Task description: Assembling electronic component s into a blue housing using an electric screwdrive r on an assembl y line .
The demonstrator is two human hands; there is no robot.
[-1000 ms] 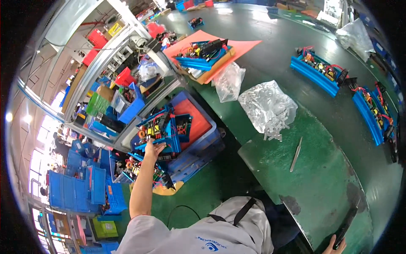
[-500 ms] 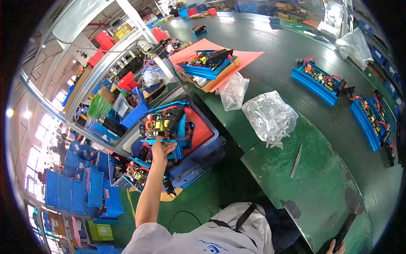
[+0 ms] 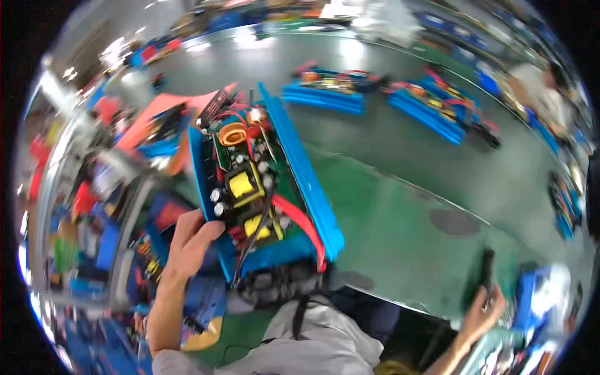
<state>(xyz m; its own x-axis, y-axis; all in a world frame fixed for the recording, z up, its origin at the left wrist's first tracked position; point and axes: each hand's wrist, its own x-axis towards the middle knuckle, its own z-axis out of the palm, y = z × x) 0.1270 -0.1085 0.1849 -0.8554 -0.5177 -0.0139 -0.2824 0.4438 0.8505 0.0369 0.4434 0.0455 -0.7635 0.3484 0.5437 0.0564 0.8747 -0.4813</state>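
Your left hand [image 3: 187, 240] grips the blue circuit-board tray [image 3: 262, 187], lifted over the surface's [image 3: 387, 206] near-left edge, not yet set down; your right hand [image 3: 478, 315] clasps a dark tool [image 3: 486, 270].

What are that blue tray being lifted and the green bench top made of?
The blue tray looks like matte moulded plastic, judging by its even colour and ribbed rim, gripped by the left hand. The green bench top seems a smooth rubbery mat, with soft glare; the blur leaves this uncertain.
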